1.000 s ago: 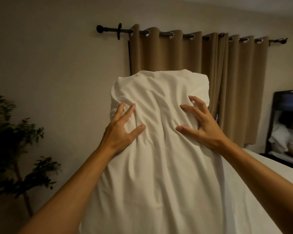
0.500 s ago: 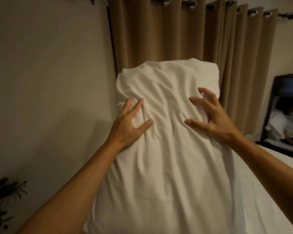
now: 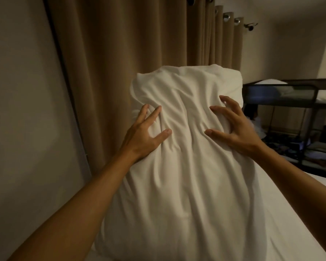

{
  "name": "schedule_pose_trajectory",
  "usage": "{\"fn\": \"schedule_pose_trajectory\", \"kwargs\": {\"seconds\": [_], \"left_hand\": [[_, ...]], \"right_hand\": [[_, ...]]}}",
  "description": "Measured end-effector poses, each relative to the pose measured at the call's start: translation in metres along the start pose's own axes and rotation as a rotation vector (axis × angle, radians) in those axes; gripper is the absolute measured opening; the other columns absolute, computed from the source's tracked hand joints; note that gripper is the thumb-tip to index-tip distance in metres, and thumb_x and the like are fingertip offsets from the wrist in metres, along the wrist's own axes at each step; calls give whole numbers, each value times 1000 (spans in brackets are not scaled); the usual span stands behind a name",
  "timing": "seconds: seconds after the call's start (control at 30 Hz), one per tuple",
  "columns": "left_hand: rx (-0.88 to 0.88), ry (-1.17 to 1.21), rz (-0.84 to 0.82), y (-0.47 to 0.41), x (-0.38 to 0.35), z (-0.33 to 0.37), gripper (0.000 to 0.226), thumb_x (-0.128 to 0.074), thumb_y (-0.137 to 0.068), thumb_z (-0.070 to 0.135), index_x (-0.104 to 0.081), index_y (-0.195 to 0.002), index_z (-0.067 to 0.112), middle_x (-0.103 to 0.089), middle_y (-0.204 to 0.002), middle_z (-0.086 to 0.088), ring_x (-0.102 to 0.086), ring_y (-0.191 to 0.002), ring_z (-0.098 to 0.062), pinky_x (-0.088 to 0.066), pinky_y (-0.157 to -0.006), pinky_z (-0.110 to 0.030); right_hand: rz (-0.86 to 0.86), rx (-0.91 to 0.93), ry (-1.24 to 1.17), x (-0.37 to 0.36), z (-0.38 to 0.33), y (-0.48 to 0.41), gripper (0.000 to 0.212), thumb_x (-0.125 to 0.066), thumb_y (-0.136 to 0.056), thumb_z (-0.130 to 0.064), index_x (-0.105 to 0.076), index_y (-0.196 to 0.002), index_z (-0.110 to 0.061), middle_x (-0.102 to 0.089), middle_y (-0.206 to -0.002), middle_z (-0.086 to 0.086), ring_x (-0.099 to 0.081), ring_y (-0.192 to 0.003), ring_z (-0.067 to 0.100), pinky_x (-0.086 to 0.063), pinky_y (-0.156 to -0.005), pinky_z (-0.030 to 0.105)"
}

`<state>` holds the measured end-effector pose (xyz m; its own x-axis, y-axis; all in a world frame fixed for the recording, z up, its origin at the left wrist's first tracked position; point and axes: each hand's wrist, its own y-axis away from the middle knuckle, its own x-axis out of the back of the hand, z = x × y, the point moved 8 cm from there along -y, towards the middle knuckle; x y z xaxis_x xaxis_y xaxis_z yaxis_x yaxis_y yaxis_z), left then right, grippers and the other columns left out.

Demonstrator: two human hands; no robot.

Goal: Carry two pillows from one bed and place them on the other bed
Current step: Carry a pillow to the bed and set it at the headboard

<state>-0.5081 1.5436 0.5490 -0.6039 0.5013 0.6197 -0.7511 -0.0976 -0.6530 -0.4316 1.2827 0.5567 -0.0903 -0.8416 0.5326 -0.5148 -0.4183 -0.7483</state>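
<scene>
A large white pillow fills the middle of the view, held upright in front of me. My left hand presses into its left side with fingers spread and dug into the cloth. On its right side my right hand grips the same way. The pillow's lower end hangs over a white bed at the lower right. Only one pillow shows clearly; whether a second is behind it is hidden.
Tan curtains hang close behind the pillow, with a plain wall to the left. At the right stands a dark metal bunk bed with a seated person on its lower level.
The view has swung right and closer to the curtains; the plant has left the frame and the bunk bed has come into sight. Both hands keep their grip on the pillow.
</scene>
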Motion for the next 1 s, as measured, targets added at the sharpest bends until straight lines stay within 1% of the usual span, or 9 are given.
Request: {"fn": "schedule_pose_trajectory", "kwargs": {"seconds": [0.1, 0.23, 0.27, 0.37, 0.53, 0.63, 0.73, 0.8, 1.0], "left_hand": [[-44, 10, -33, -37, -28, -23, 78, -58, -80, 69, -25, -149, 51, -8, -164, 10, -21, -148, -12, -30, -117, -39], [-89, 67, -66, -85, -72, -49, 78, -60, -81, 66, -25, -149, 50, -6, -165, 10, -22, -148, -13, -30, -116, -37], [-99, 85, -78, -98, -84, -54, 78, -61, -81, 66, -25, -149, 50, -6, -165, 10, -22, -148, -12, -29, -116, -35], [-114, 118, -114, -137, -115, -71, 79, -64, -81, 63, -28, -149, 48, -7, -165, 9, -20, -148, -9, -26, -116, -30], [-150, 160, -112, -198, -151, -93, 80, -64, -78, 65, -32, -148, 47, -11, -164, 6, -19, -147, -8, -23, -115, -25], [-165, 177, -137, -220, -177, -105, 81, -62, -76, 69, -32, -148, 47, -12, -165, 6, -21, -147, -8, -26, -118, -32], [-183, 189, -175, -242, -204, -116, 80, -62, -77, 68, -31, -148, 48, -11, -165, 7, -26, -146, -11, -30, -117, -37], [-197, 212, -197, -256, -223, -125, 80, -62, -77, 68, -29, -148, 49, -10, -165, 8, -26, -147, -11, -31, -117, -39], [-262, 317, -247, -314, -288, -161, 81, -61, -76, 70, -30, -147, 50, -10, -165, 7, -21, -148, -8, -30, -117, -40]], "right_hand": [[22, -26, 46, -10, 32, -17, 71, -71, -74, -61, -53, -137, -34, -17, -159, -17, -20, -144, 5, -24, -106, 23], [50, -48, 97, -20, 79, -42, 70, -71, -74, -61, -52, -136, -35, -17, -159, -18, -19, -142, 2, -24, -104, 18], [62, -54, 109, -22, 91, -49, 70, -70, -74, -62, -53, -136, -35, -17, -159, -18, -19, -142, 2, -24, -104, 19], [74, -97, 130, -28, 129, -71, 70, -70, -73, -64, -53, -135, -35, -16, -159, -19, -19, -142, 3, -26, -107, 29], [94, -129, 165, -33, 172, -104, 72, -67, -74, -66, -52, -136, -33, -16, -159, -15, -19, -144, 8, -27, -110, 33], [88, -153, 188, -38, 196, -111, 73, -67, -74, -65, -52, -137, -31, -16, -159, -15, -17, -142, 3, -24, -108, 27], [107, -191, 224, -42, 220, -117, 74, -66, -73, -65, -52, -137, -30, -17, -159, -13, -17, -139, 2, -21, -103, 16], [109, -214, 252, -47, 236, -122, 74, -66, -73, -64, -53, -137, -29, -18, -160, -12, -17, -139, 1, -19, -100, 11], [141, -291, 358, -63, 291, -146, 68, -72, -75, -56, -53, -136, -31, -18, -160, -14, -16, -138, -3, -18, -99, 10]]}}
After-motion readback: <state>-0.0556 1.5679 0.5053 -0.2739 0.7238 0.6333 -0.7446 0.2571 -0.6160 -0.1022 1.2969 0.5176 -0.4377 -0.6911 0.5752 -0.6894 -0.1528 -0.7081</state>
